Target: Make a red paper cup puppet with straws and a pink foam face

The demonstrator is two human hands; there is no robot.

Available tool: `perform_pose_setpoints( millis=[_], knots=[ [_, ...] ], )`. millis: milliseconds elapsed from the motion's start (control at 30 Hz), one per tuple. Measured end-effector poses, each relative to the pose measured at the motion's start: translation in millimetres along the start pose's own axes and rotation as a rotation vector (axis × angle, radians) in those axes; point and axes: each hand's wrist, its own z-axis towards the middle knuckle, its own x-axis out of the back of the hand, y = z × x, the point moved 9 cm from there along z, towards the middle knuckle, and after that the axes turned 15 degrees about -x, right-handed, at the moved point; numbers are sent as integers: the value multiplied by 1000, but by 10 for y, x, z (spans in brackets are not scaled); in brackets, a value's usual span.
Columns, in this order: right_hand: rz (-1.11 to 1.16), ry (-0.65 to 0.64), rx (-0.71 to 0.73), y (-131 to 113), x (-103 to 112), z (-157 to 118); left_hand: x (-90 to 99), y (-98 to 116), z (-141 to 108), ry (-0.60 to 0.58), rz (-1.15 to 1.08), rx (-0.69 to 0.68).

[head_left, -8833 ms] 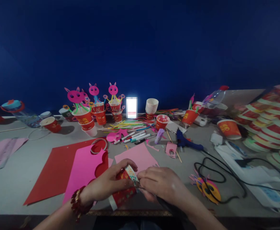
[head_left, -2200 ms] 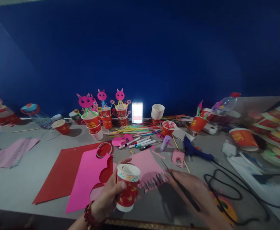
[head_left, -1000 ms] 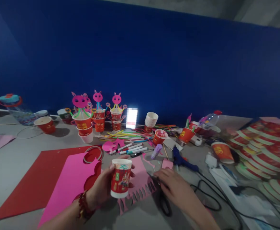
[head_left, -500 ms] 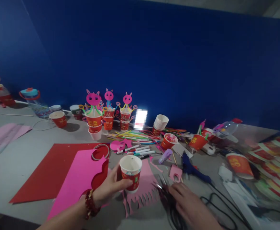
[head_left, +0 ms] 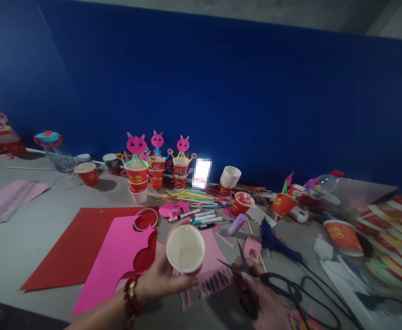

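Note:
My left hand (head_left: 163,270) is wrapped round a paper cup (head_left: 186,256), tilted so that its white inside faces me. A beaded bracelet circles that wrist. My right hand (head_left: 264,293) grips a pair of black-handled scissors (head_left: 244,263), their blades spread apart and pointing toward the cup without touching it. Behind and below the cup lies a pale pink sheet (head_left: 213,245) with a row of cut slots along its near edge. Left of the cup, a bright pink sheet (head_left: 101,266) with scalloped cut-outs rests on a red sheet (head_left: 58,256).
Several markers (head_left: 197,217) and coloured sticks (head_left: 190,197) lie behind the cup. A blue glue gun (head_left: 278,243) with a trailing cord sits at right. Decorated cup figures (head_left: 137,172) stand at the back, beside a stack of cups (head_left: 230,178). A purple glue stick (head_left: 237,224) lies nearby.
The cup has tipped so its mouth turned from upward to facing me. My right hand has turned and lifted the scissors, and their blades show wider apart.

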Motion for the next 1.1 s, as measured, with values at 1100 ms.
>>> perform_pose_setpoints(
  millis=[1100],
  knots=[
    [-784,129,936,-257,-945,-585,-584,-450,-65,410,-585,391]
  ],
)
